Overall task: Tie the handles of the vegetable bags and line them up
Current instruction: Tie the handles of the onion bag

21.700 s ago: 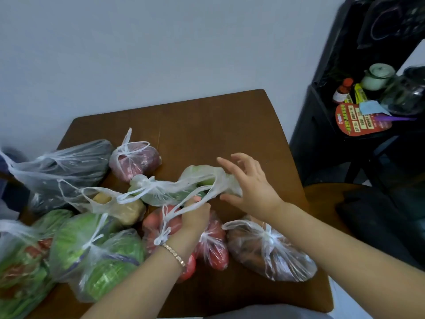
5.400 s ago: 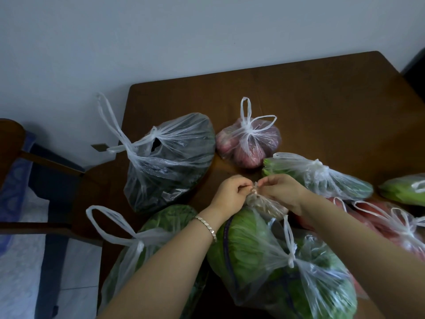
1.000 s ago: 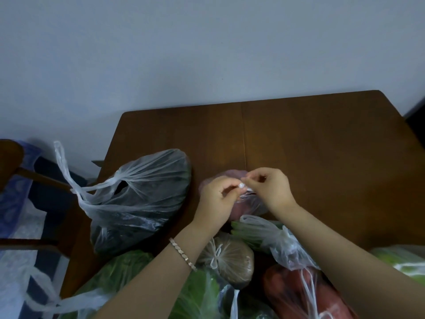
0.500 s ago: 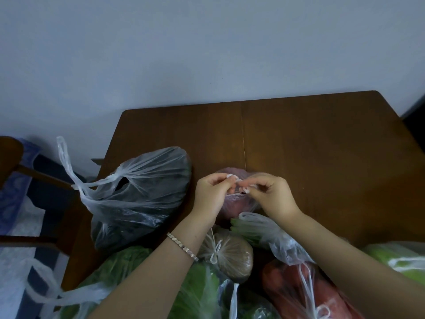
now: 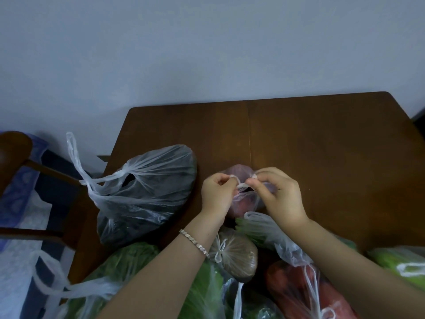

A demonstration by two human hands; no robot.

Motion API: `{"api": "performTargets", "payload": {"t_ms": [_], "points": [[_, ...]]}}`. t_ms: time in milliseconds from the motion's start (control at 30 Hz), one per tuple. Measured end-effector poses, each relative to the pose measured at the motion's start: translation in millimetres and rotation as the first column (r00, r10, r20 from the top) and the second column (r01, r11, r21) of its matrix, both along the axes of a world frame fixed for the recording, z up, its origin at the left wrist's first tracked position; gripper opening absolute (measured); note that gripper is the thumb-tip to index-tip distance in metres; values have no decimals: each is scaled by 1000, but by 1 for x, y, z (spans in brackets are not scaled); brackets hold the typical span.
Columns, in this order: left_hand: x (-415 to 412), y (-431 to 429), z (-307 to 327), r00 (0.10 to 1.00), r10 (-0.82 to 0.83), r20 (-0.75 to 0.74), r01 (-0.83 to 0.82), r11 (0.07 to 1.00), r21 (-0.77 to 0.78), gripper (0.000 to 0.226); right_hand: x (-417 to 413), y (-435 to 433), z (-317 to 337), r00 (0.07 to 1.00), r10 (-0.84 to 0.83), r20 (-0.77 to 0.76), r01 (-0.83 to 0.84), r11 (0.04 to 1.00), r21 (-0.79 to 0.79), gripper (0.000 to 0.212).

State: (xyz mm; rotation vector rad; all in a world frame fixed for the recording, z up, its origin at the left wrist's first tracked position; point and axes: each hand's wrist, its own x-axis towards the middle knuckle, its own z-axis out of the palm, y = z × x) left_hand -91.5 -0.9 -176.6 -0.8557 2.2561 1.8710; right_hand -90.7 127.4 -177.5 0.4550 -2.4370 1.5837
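Observation:
A small clear bag of reddish vegetables [image 5: 243,201] lies at the middle of the brown table [image 5: 322,143]. My left hand [image 5: 217,194] and my right hand [image 5: 279,194] each pinch one of its white handles, which meet between the fingertips above the bag. To the left lies a big bag of dark vegetables [image 5: 147,194] with loose handles. Nearer me are a tied bag of brown vegetables [image 5: 236,256], a leafy green bag [image 5: 128,270], a bag of tomatoes [image 5: 305,293], a green bag [image 5: 264,231] and another green bag [image 5: 400,261] at the right edge.
A wooden chair [image 5: 20,155] with a blue patterned cloth stands left of the table. A pale wall runs behind the table's far edge. The far half of the table top is bare wood.
Over the last second my hands have pulled the reddish bag's handles up and drawn them together, fingers closing tighter on the strands. The other bags have not moved.

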Motion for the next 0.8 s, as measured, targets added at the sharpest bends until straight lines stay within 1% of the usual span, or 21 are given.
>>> {"api": "performTargets", "payload": {"t_ms": [67,100,133,167,200,233,267,300,333,367,400,433,467,533,567,633,667,700,733,767,800], "points": [[-6,-1,-4,997,67,40,-65,997,-45,22,-3,-4,2,979,91,180,-76,993,-90,25],[-11,-2,-7,993,102,64,-98,993,-67,23,-5,-5,5,927,186,327,-116,968,-222,32],[-16,-4,-8,985,148,88,-143,988,-58,21,-7,-7,9,848,288,444,-106,914,-391,35],[-23,-6,-10,974,195,115,-195,981,-12,18,-10,-7,10,785,345,515,-55,866,-497,36],[-31,-9,-11,959,244,144,-257,963,78,14,-14,-6,8,752,355,555,-12,850,-527,42],[-40,-12,-11,938,285,197,-322,927,194,19,-18,-5,6,742,325,586,13,868,-497,46],[-48,-17,-11,908,320,272,-398,862,316,28,-21,-3,3,740,277,613,40,891,-452,47],[-56,-24,-10,869,368,331,-485,764,426,35,-22,0,-1,729,214,651,80,917,-392,47],[-63,-32,-8,822,426,378,-569,639,517,39,-24,5,-8,698,159,698,125,933,-338,45],[-67,-41,-12,767,482,423,-639,509,577,41,-25,13,-16,646,106,756,173,944,-280,42],[-69,-49,-16,728,511,457,-677,432,596,41,-25,23,-24,583,47,811,217,953,-211,39],[-69,-57,-23,707,515,485,-701,423,574,40,-25,34,-34,518,-20,855,255,958,-132,36],[-67,-62,-30,698,505,508,-715,449,536,37,-23,42,-43,460,-76,885,283,957,-65,35],[-62,-65,-44,701,498,511,-710,560,427,33,-20,52,-53,367,-142,919,322,947,17,34],[-62,-63,-48,710,497,498,-696,600,394,33,-18,54,-56,336,-154,929,353,935,27,32],[-62,-57,-48,772,443,455,-625,656,423,33,-18,52,-57,315,-151,937,429,903,1,29],[-60,-55,-47,845,366,391,-517,749,415,32,-18,51,-55,336,-156,929,460,888,-17,28],[-59,-53,-45,924,225,308,-332,873,359,30,-21,50,-51,392,-166,905,471,881,-42,29],[-56,-51,-42,974,29,225,-90,960,265,29,-24,48,-47,481,-170,860,457,886,-81,32],[-51,-50,-38,971,-187,149,158,970,187,29,-27,46,-39,593,-154,790,415,900,-136,36],[-46,-46,-33,916,-390,92,374,915,151,30,-29,42,-29,700,-116,705,349,916,-195,38]]}}
